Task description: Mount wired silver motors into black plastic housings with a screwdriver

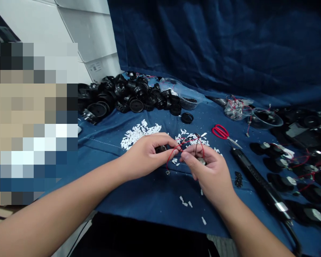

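Observation:
Thin red and black wires [202,144] loop between my two hands above the blue cloth. My left hand [147,155] pinches the wires between thumb and index finger, and something dark shows behind its thumb, too shadowed to name. Close beside it, my right hand [210,167] pinches the same wires at its thumb and fingertip. A pale piece shows under its curled fingers; I cannot make out its kind. One wire end with a small connector [168,172] hangs below my left fingertips. Small white plastic pieces [141,135] lie heaped just beyond my hands.
Black round plastic housings [136,105] are piled at the back left. To the right lie red-handled scissors [220,132], a black electric screwdriver [256,178], small black screws [238,179] and several black parts with wires. Clear bowls [266,117] stand behind. Another person is at the left.

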`<state>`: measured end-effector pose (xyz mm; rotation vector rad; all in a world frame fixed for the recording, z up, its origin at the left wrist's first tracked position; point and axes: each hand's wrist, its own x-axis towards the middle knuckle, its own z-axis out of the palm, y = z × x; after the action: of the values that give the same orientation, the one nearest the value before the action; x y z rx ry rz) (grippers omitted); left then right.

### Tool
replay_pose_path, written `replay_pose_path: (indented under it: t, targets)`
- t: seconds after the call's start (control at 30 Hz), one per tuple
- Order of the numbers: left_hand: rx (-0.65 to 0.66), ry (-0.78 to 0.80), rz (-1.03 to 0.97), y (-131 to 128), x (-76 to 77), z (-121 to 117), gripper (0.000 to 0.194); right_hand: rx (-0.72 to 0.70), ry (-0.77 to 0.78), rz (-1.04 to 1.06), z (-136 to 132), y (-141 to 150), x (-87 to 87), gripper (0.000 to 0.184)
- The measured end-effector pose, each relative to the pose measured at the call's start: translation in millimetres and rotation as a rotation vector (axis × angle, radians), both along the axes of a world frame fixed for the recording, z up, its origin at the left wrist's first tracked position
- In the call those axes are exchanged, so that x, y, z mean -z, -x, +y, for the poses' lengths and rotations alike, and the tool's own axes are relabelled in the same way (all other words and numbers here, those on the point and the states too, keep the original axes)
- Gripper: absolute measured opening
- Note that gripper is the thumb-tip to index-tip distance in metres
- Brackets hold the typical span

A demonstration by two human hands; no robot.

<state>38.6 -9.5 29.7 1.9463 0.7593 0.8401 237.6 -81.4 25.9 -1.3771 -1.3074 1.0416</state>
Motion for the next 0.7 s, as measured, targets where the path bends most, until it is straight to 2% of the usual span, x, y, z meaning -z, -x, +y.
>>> replay_pose_path:
  t: [0.17, 0.23, 0.33, 0.4, 0.5, 0.6, 0.7]
  targets:
    - [-0.003, 0.111, -0.005, 4, -6.2, -2, 0.026, 0.023, -0.009, 0.055, -2, -2, 3.8, 0.03]
    - [0.019, 0.144, -0.028, 4, -8.0, -3, 0.033, 0.042, -0.065, -0.018, -3, -5, 4.5, 0.03]
    - [0.001, 0.159, -0.029, 4, -8.0, -2, 0.033, 0.079, -0.175, -0.052, -5, -9, 5.5, 0.031]
    - [-0.041, 0.185, -0.017, 3, -5.8, -1, 0.034, 0.094, -0.22, 0.071, -6, -12, 5.4, 0.031]
    - [-0.096, 0.346, -0.044, 1, 0.0, 3, 0.038, 0.057, -0.195, 0.326, -7, -13, -0.3, 0.025]
    - [-0.128, 0.477, -0.063, 0, 5.1, 6, 0.036, 0.016, -0.135, 0.515, -7, -15, -14.7, 0.019]
    - [-0.103, 0.53, -0.062, 0, 5.2, 7, 0.027, 0.083, -0.093, 0.656, -5, -22, -31.0, 0.017]
